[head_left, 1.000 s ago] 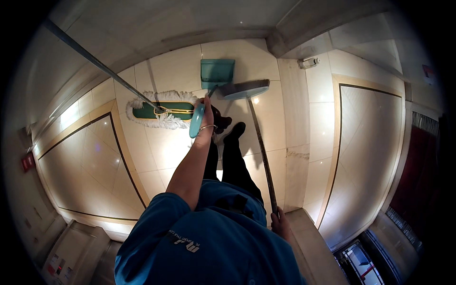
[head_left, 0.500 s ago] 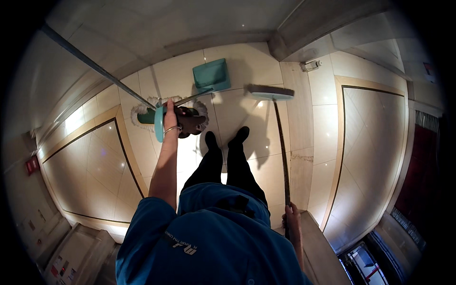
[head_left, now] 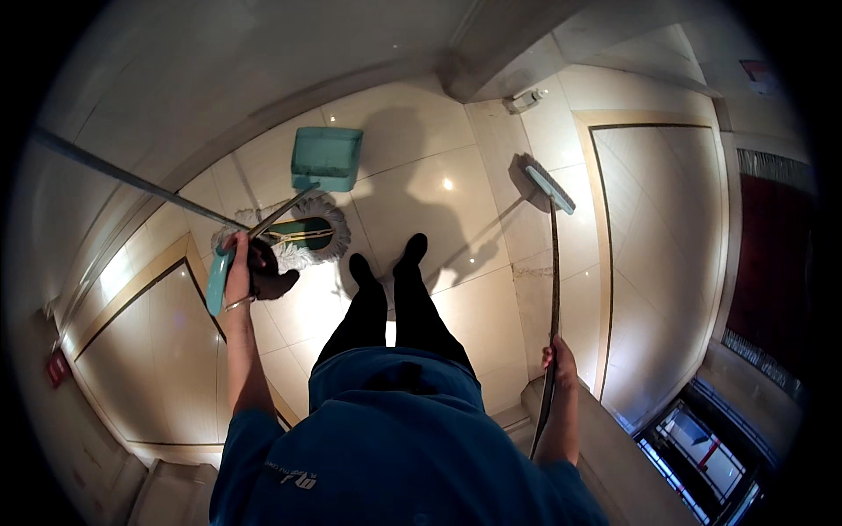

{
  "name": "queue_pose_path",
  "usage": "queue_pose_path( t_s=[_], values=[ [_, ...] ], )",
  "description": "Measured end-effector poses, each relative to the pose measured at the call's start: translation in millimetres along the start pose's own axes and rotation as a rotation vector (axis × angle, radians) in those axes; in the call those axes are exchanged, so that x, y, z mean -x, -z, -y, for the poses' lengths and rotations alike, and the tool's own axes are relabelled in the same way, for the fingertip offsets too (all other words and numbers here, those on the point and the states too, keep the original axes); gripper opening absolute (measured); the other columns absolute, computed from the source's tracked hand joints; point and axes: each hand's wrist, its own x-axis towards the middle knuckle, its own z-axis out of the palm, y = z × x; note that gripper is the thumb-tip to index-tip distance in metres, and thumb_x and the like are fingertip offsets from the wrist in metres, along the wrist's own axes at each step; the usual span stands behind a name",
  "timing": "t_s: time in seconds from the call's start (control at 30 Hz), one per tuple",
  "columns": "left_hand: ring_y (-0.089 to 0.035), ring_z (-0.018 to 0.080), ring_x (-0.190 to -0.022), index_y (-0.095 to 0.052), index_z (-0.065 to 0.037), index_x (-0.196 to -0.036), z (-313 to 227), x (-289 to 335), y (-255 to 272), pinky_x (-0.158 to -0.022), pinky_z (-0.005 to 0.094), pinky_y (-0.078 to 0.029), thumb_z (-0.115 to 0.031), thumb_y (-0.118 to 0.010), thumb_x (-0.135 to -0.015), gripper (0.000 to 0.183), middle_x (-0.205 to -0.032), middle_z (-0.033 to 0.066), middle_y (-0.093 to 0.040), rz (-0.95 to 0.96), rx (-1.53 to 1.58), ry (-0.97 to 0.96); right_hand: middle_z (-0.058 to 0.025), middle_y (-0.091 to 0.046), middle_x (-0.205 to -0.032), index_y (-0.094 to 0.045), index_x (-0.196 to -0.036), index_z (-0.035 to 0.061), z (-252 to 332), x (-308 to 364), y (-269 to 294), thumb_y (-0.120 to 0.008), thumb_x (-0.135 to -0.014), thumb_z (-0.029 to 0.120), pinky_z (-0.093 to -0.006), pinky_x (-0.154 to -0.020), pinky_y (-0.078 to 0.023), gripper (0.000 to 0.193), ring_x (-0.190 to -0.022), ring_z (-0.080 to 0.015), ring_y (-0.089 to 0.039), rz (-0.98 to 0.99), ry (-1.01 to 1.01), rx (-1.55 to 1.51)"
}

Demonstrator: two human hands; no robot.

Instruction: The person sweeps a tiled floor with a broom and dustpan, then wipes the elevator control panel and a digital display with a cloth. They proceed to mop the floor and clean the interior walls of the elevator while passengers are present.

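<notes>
1. Head view: we see a teal dustpan (head_left: 326, 153), smooth and plastic-looking, its squared tray on the pale, glossy tile floor (head_left: 421, 197), ahead of our feet and to the left.
2. Its slim, straight pole (head_left: 282, 211) slants back to a rounded teal end piece (head_left: 217, 280) beside our left hand (head_left: 235, 272).
3. Just beside the tray lies a mop (head_left: 309, 228), shaggy whitish strands ringing a green oval plate; its long grey pole (head_left: 140, 181) runs off to the upper left.
4. Well apart, on the right, is a broom (head_left: 555, 263), with a narrow, pale teal head and dense bristles. We cannot tell whether they touch the floor.
5. Our left arm reaches forward and outward, a thin bangle (head_left: 239, 303) circling the wrist; its grip is wrapped around the dustpan's pole.
6. Our right hand (head_left: 561, 358) is out by our side, forearm pointing forward, its grip curled around the broom's dark, slender stick.
</notes>
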Motion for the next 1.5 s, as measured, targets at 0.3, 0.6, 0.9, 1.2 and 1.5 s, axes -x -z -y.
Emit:
queue_pose_path(
  t_s=[0.3,0.6,0.9,1.2,1.5],
  values=[
    [-0.051,0.0094,-0.052,-0.054,-0.003,-0.089,0.8,44.3,-1.3,-0.050,0.0221,-0.039,-0.028,-0.053,-0.087,0.025,-0.061,0.0019,-0.053,0.093,-0.212,0.061,-0.0047,-0.041,-0.055,-0.041,-0.108,0.0115,-56.0,-57.4,32.9,-0.049,-0.084,0.046,-0.0291,-0.037,-0.040,0.043,-0.038,-0.0149,-0.040,0.189,0.074,0.194],
    [-0.048,0.0079,-0.061,-0.058,-0.004,-0.085,34.4,90.4,-10.7,-0.057,0.0224,-0.040,-0.017,-0.058,-0.083,0.014,-0.066,-0.0001,-0.053,0.065,-0.197,0.131,0.0032,-0.031,-0.053,-0.041,-0.114,0.0157,-18.7,112.5,-113.9,-0.042,-0.088,0.049,-0.0200,-0.036,-0.029,0.042,-0.041,-0.0059,-0.030,0.336,-0.297,0.291],
    [-0.052,0.0102,-0.058,-0.060,-0.007,-0.084,52.6,115.4,-10.4,-0.057,0.0245,-0.042,-0.028,-0.059,-0.080,0.021,-0.062,0.0024,-0.054,0.056,-0.269,0.114,-0.0033,-0.045,-0.052,-0.045,-0.105,0.0065,84.6,-22.0,-264.2,-0.042,-0.088,0.045,-0.0255,-0.033,-0.037,0.042,-0.035,-0.0106,-0.042,0.369,0.303,0.921],
    [-0.056,0.0113,-0.063,-0.057,-0.002,-0.081,48.5,133.8,-9.7,-0.059,0.0223,-0.044,-0.010,-0.062,-0.076,0.010,-0.068,0.0055,-0.058,-0.020,-0.335,-0.051,-0.0126,-0.051,-0.056,-0.047,-0.094,0.0046,55.1,-95.0,-259.6,-0.034,-0.087,0.050,-0.0378,-0.037,-0.042,0.047,-0.041,-0.0246,-0.051,0.088,0.464,1.399],
    [-0.059,0.0144,-0.066,-0.057,-0.001,-0.082,50.0,138.6,6.6,-0.062,0.0244,-0.045,-0.009,-0.063,-0.076,0.012,-0.069,0.0076,-0.058,0.014,-0.326,-0.082,-0.0018,-0.043,-0.051,-0.050,-0.106,0.0098,2.0,48.4,-144.6,-0.048,-0.086,0.037,-0.0259,-0.032,-0.033,0.034,-0.037,-0.0108,-0.041,0.069,0.100,0.900]
  ],
)
